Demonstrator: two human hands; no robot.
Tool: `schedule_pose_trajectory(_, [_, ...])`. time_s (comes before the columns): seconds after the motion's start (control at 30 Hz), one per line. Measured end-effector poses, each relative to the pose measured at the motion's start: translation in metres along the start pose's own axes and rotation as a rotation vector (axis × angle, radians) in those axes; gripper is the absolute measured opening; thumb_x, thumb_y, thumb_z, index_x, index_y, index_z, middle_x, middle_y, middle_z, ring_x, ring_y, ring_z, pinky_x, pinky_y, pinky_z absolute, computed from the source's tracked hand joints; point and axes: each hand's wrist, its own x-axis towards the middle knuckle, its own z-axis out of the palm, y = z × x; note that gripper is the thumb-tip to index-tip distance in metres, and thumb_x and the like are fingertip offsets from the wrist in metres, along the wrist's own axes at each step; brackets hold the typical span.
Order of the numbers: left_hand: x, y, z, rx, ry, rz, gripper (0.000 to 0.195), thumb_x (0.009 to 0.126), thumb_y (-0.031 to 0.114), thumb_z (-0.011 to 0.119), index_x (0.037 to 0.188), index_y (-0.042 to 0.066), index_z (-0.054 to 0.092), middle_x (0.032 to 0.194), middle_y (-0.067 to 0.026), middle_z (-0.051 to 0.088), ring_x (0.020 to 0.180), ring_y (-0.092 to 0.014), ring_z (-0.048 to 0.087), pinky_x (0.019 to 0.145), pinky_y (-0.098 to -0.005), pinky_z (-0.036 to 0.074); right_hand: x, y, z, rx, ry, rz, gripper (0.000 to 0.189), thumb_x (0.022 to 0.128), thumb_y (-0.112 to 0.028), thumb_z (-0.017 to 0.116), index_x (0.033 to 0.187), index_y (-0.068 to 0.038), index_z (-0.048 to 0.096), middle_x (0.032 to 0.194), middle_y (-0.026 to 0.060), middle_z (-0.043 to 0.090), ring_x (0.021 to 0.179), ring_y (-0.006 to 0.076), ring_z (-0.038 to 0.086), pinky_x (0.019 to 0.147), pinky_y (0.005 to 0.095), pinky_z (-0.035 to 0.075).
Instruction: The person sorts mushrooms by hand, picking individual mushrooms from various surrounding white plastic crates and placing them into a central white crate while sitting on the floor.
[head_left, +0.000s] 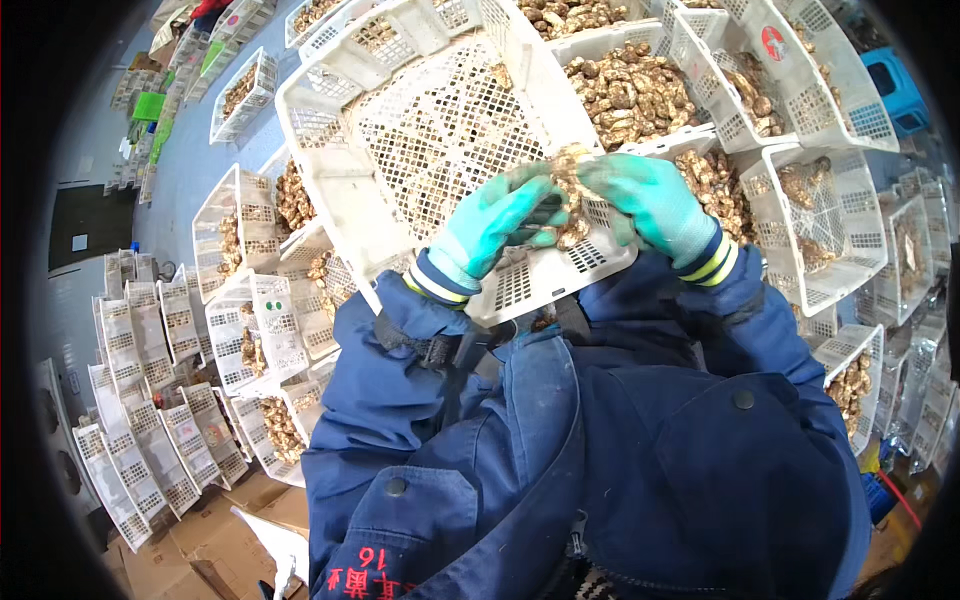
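Observation:
Both hands wear green-coated work gloves and meet above the near right corner of a white perforated plastic crate (319, 191). My left hand (499, 217) is closed around the lower part of a brown, knobbly mushroom (571, 206), its fingertips partly hidden. Against the mushroom's upper end are the fingers of my right hand (649, 199), blurred at the tips; how firmly they grip it cannot be told. A small brown piece (501, 75) lies at the crate's far side, and bits of soil are scattered over its mesh floor.
Beyond the large crate, a crate heaped with brown mushrooms (634, 94) stands at the upper right. More part-filled crates flank me, including one at right (844, 217) and one at left (255, 330). Stacked white crates (142, 397) stand at far left, near flattened cardboard (217, 540) on the floor.

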Motion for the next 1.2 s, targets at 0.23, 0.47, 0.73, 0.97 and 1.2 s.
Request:
schedule_pose_trajectory(0.23, [-0.011,-0.028,-0.015,-0.338,0.287,0.351,0.02,0.09,0.015,0.053,0.104,0.0,0.052,0.084,-0.0032,0.057,0.072,-0.011,0.057,0.061,-0.0223,0.049,0.041,-0.034,0.066,-0.85,-0.165,-0.129,0.05,0.089,-0.034,0.05,0.131,-0.009,0.042,0.071,0.0088,0.062,0.051,0.0135,0.057,0.054,0.0266,0.049])
schedule_pose_trajectory(0.47, [-0.048,-0.032,-0.044,-0.44,0.456,0.491,0.046,0.085,0.011,0.05,0.127,-0.005,0.04,0.1,-0.0124,0.058,0.088,-0.018,0.06,0.075,-0.0282,0.052,0.063,-0.024,0.082,-0.725,-0.401,-0.136,0.05,0.086,-0.023,0.056,0.131,-0.01,0.039,0.075,0.0066,0.058,0.056,0.0131,0.052,0.053,0.0275,0.046])
schedule_pose_trajectory(0.73, [-0.086,-0.07,-0.074,-1.039,0.242,0.461,0.066,0.087,0.047,0.046,0.131,-0.002,0.034,0.116,-0.0243,0.05,0.114,-0.039,0.048,0.095,-0.0553,0.04,0.094,0.031,0.096,-1.56,-0.772,0.145,0.035,0.079,-0.03,0.057,0.104,-0.006,0.06,0.092,0.02,0.064,0.087,0.0344,0.061,0.077,0.0412,0.048])
schedule_pose_trajectory(0.97, [-0.082,-0.082,-0.089,-1.217,0.098,0.461,0.065,0.091,0.053,0.037,0.125,-0.003,0.043,0.078,-0.011,0.058,0.081,-0.027,0.055,0.082,-0.0427,0.047,0.094,0.063,0.11,-1.595,-0.785,-0.074,0.035,0.085,-0.033,0.05,0.1,-0.002,0.056,0.091,0.0192,0.063,0.088,0.0345,0.06,0.075,0.0405,0.048])
schedule_pose_trajectory(1.2, [-0.077,-0.089,-0.095,-1.152,-0.076,0.495,0.055,0.09,0.038,0.047,0.12,-0.008,0.046,0.09,-0.0165,0.065,0.103,-0.035,0.055,0.092,-0.048,0.043,0.103,0.068,0.101,-1.562,-0.698,-0.036,0.031,0.08,-0.026,0.059,0.102,-0.003,0.056,0.09,0.0209,0.063,0.088,0.0341,0.061,0.077,0.0387,0.048])
